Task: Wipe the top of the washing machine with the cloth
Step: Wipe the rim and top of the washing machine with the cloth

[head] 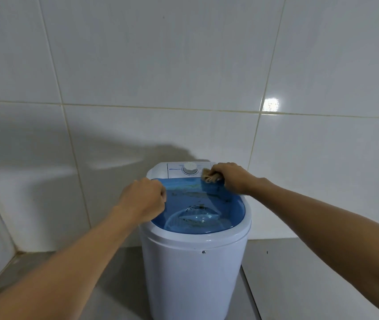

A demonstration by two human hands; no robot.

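Observation:
A small round white washing machine (193,273) stands on the floor against the wall. Its see-through blue lid (197,211) carries dark smears and specks. Behind the lid, a white control panel holds a round dial (190,168). My right hand (229,177) is shut on a bunched tan cloth (209,176), pressed at the lid's far right edge beside the dial. My left hand (143,198) is curled into a fist and rests on the machine's left rim, with nothing visible in it.
White tiled walls (184,77) rise right behind the machine and meet in a corner at the left. Grey floor (311,273) lies on both sides of the machine.

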